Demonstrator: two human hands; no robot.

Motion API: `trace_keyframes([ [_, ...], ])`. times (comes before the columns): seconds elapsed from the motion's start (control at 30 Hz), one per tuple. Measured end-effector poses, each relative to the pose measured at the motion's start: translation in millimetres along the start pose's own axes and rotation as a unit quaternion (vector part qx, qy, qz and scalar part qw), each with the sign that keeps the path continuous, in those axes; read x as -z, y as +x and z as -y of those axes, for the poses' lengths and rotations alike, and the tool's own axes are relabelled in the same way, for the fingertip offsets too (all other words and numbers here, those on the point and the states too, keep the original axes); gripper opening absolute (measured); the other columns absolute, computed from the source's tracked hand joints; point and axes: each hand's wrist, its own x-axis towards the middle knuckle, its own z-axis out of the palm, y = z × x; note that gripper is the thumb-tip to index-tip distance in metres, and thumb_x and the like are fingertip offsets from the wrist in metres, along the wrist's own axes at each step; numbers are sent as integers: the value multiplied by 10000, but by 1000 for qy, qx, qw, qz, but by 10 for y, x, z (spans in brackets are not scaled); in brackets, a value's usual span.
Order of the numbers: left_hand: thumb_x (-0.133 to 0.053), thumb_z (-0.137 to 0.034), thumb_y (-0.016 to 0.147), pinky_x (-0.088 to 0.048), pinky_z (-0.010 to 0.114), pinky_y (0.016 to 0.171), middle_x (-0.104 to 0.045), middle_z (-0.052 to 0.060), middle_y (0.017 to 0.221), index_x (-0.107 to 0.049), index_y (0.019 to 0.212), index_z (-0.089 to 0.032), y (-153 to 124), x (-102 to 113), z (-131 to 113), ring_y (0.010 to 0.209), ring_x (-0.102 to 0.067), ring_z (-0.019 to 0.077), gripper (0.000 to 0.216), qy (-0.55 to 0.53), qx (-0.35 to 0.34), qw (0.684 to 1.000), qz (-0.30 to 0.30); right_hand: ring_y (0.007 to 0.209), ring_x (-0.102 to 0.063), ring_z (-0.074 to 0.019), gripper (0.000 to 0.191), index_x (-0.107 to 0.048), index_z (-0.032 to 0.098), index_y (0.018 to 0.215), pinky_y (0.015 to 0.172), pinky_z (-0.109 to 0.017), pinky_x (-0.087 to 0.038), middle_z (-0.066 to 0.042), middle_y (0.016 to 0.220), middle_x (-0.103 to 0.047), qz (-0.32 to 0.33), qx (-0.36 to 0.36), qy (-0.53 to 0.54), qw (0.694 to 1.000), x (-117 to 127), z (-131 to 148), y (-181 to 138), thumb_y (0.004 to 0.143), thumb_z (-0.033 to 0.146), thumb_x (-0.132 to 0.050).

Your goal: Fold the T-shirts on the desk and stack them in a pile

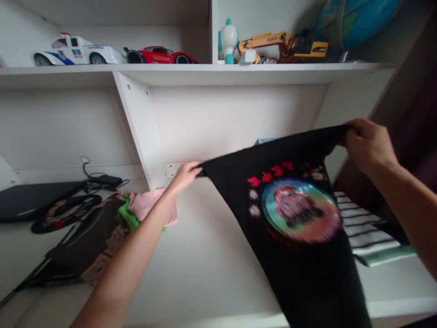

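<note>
The left hand (186, 175) and right hand (370, 143) each have fingers closed on the upper edge of the black printed T-shirt (290, 214), holding it stretched slantwise above the white desk (205, 264).

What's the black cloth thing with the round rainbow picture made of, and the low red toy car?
The black cloth garment with the round rainbow picture looks like soft, matt fabric, maybe cotton: it bends and hangs. The low red toy car looks like smooth plastic or painted metal; its even, slightly shiny body fits both.
</note>
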Motion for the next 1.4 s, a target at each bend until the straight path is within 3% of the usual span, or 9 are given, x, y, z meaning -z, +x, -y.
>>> trace_keyframes([
  [0.1, -505, -279, 787, -454, 319, 844, -632, 42, 910, -626, 855, -160, 264, 286, -219, 931, -582, 189, 183, 9, -109, 957, -268, 770, -606, -103, 207, -585, 94, 967, 732, -307, -470, -48, 849, -634, -117, 55, 119, 984, -180, 235, 74, 827, 245, -566],
  [0.27, -533, -330, 810, -476, 316, 862, -668, -15, 939, -652, 906, -257, -155, 626, -640, 930, -602, 179, 169, 28, -194, 941, -278, 812, -648, -146, 245, -553, 159, 927, 702, -283, -494, -58, 859, -663, -71, 56, 216, 972, -111, 400, -351, 801, 357, -625],
  [0.4, -496, -268, 833, -420, 302, 920, -675, -53, 1027, -665, 1005, -222, -743, 638, -504, 973, -592, 148, 245, 141, -51, 989, 15, 847, -635, -176, 390, -578, 171, 935, 731, -273, -490, -108, 971, -661, 159, -107, 145, 971, 33, -4, -954, 753, 513, -621],
  [0.53, -551, -324, 818, -434, 234, 868, -675, -24, 1063, -665, 1065, -261, -1149, 499, -227, 961, -623, 159, 279, 172, 48, 892, 415, 918, -616, -225, 423, -646, 227, 964, 752, -261, -491, -83, 1005, -661, 413, -158, 41, 896, 218, -572, -1429, 745, 580, -568],
  [0.67, -625, -369, 767, -452, 206, 793, -670, 3, 1078, -617, 1145, -279, -1196, 282, -103, 940, -638, 173, 389, 151, 57, 832, 530, 772, -650, -226, 371, -677, 256, 853, 676, -277, -508, -73, 898, -688, 533, -128, -83, 832, 261, -940, -1677, 806, 537, -439],
  [1.0, -384, -451, 891, -222, 410, 1078, -239, 79, 1478, -347, 1379, -225, -660, -988, 785, 1361, -187, 242, 539, 201, 2, 901, 384, 1344, -217, -271, 579, -380, 258, 1370, 1053, -487, -266, -61, 1448, -309, 510, 2, -196, 838, -532, -642, -2557, 867, 542, -345],
  [1.1, -331, -595, 855, -185, 578, 1029, -148, 85, 1502, -252, 1408, -310, -384, -1011, 1179, 1359, -117, 347, 627, 293, 102, 881, 357, 1358, -132, -281, 561, -281, 335, 1402, 1028, -551, -266, -26, 1479, -226, 509, 20, -240, 827, -539, -565, -2799, 889, 563, -285],
  [1.27, -233, -528, 890, -221, 633, 962, -208, 216, 1460, -256, 1410, -183, 112, -716, 1643, 1327, -150, 429, 624, 435, 306, 843, 87, 1356, -153, -251, 543, -238, 362, 1407, 1036, -515, -284, -2, 1478, -219, 493, 44, -256, 830, -461, -580, -2845, 901, 556, -274],
  [1.4, -226, -523, 891, -167, 634, 990, -179, 169, 1482, -270, 1405, -223, 161, -797, 1779, 1349, -94, 395, 597, 424, 204, 874, 120, 1350, -172, -253, 540, -241, 358, 1405, 1041, -518, -275, -1, 1475, -220, 489, 49, -266, 829, -499, -599, -2848, 902, 554, -272],
])
